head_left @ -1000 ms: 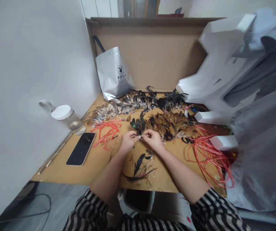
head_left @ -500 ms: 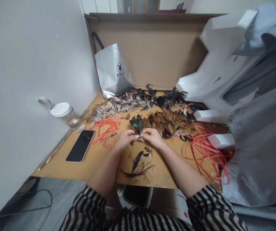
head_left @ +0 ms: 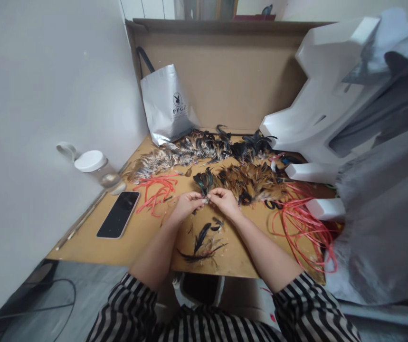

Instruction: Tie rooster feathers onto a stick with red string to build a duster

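Thumbs and fingers of the left hand point(head_left: 188, 205) and right hand point(head_left: 224, 203) pinch the base of a dark, greenish feather bunch point(head_left: 204, 182), tips pointing away, over the middle of the table point(head_left: 241, 259). In this head view, the bunch looks gathered; whether anything binds its base is too small to tell. Left out of the grip are a brown feather pile point(head_left: 257, 178) just beside it and loose dark feathers point(head_left: 202, 237) nearer the person.

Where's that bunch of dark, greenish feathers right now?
In the head view, the dark feather bunch is near the centre, held at its base by the left hand and right hand, just left of the brown feather pile.
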Tool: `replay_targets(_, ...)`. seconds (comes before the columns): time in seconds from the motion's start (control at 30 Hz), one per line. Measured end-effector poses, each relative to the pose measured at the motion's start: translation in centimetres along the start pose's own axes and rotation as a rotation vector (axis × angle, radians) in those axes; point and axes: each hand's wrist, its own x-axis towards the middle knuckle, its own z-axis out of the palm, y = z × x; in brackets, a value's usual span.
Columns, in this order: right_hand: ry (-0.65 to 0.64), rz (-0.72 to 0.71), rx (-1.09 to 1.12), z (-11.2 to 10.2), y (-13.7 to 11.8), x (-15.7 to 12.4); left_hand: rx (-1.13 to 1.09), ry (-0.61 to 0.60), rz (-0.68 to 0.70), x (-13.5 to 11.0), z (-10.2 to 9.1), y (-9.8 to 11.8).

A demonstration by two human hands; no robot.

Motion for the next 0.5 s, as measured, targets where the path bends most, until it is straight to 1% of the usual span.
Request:
replay_targets(0.13,-0.053,0.014,0.035,-0.07,0.01,-0.01,0.000,-0.027,-0.011,-0.14,0.04,0.18)
replay_targets(0.33,-0.125,0.086,0.201,-0.12,0.08,0.03,-0.057,-0.078,0.032,-0.41,-0.27,0.19)
replay_targets(0.4,-0.119,0.097,0.223,-0.06,0.09,0.03,-0.075,-0.084,0.041,-0.46,-0.20,0.31)
replay_targets(0.5,-0.091,0.069,0.201,0.04,0.00,-0.05,-0.086,-0.071,0.045,-0.46,0.00,0.51)
